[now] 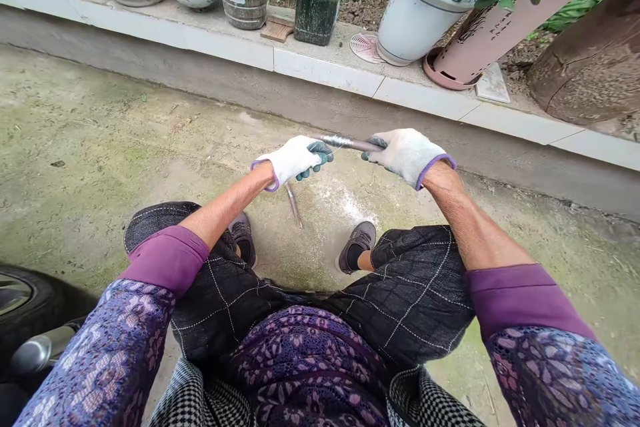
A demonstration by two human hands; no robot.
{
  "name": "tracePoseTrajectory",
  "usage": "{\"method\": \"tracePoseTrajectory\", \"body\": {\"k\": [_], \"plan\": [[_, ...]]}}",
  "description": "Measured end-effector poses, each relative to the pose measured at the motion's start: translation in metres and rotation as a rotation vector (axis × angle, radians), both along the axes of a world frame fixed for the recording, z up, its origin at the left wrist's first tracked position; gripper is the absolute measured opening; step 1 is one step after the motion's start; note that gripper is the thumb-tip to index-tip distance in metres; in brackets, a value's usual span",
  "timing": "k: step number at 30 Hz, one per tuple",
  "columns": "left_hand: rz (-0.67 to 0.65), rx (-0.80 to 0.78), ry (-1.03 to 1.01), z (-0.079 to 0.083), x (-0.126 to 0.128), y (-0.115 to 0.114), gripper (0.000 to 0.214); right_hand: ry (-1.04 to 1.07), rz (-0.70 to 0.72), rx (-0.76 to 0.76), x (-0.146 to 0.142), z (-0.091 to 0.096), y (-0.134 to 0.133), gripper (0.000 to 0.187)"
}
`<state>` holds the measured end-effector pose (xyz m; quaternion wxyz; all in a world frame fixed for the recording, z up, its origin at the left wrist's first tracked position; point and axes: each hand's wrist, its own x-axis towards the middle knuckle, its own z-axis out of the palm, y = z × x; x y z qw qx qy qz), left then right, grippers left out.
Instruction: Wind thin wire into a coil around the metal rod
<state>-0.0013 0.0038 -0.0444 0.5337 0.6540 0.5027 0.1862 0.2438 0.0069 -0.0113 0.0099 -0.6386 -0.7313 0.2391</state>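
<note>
Both my hands wear white knit gloves with grey-green coated fingers and purple cuffs. My right hand (403,152) is closed around the right end of a slim brown-grey rod (361,145) held roughly level. Silvery wire (336,141) is wound round the rod's middle. My left hand (299,159) is closed at the rod's left side, fingertips pinching what looks like a thin loose strand that runs towards the winding. Whether it also touches the rod, I cannot tell. Below it, a second slender rod (294,205) slants towards the concrete; its upper end is hidden by my left hand.
White powder (350,205) is scattered on the concrete ground between my shoes (361,243). Ahead runs a low tiled ledge (325,77) bearing potted plants, including a white pot (420,20) and a pink planter (467,47). A tyre (37,303) stands at the left.
</note>
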Motion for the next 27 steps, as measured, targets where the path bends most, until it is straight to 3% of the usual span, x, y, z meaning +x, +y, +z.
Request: {"method": "tracePoseTrajectory", "body": {"k": [3, 6, 8, 10, 12, 15, 17, 19, 23, 25, 27], "plan": [[-0.054, -0.020, -0.081, -0.005, -0.001, 0.004, 0.028, 0.404, -0.183, -0.009, -0.002, 0.013, -0.009, 0.027], [-0.105, -0.058, -0.108, -0.007, -0.004, 0.008, 0.027, 0.778, -0.144, -0.144, -0.003, 0.029, -0.021, 0.042], [-0.092, -0.046, -0.075, -0.006, -0.007, 0.010, 0.026, 0.770, -0.018, -0.302, -0.004, 0.033, -0.027, 0.045], [-0.053, -0.007, -0.030, -0.005, -0.010, 0.012, 0.023, 0.604, 0.134, -0.462, -0.007, 0.028, -0.031, 0.041], [-0.035, 0.024, 0.003, -0.005, -0.011, 0.013, 0.022, 0.376, 0.233, -0.528, -0.013, 0.016, -0.032, 0.031], [-0.061, 0.024, 0.063, -0.005, -0.009, 0.010, 0.023, -0.030, 0.276, -0.370, -0.021, -0.003, -0.024, 0.013], [-0.085, 0.000, 0.097, -0.006, -0.006, 0.006, 0.023, -0.263, 0.231, -0.209, -0.020, -0.009, -0.014, 0.008], [-0.095, -0.024, 0.080, -0.006, -0.002, 0.002, 0.026, -0.349, 0.136, -0.079, -0.012, -0.007, -0.004, 0.012], [-0.118, -0.061, -0.016, -0.007, 0.000, 0.000, 0.033, -0.138, -0.071, 0.151, 0.001, 0.011, -0.003, 0.024], [-0.119, -0.076, -0.038, -0.007, 0.000, 0.000, 0.033, 0.125, -0.157, 0.127, 0.000, 0.022, -0.011, 0.027], [-0.120, -0.087, -0.041, -0.006, -0.002, 0.001, 0.031, 0.396, -0.163, 0.005, -0.002, 0.029, -0.020, 0.033]]}}
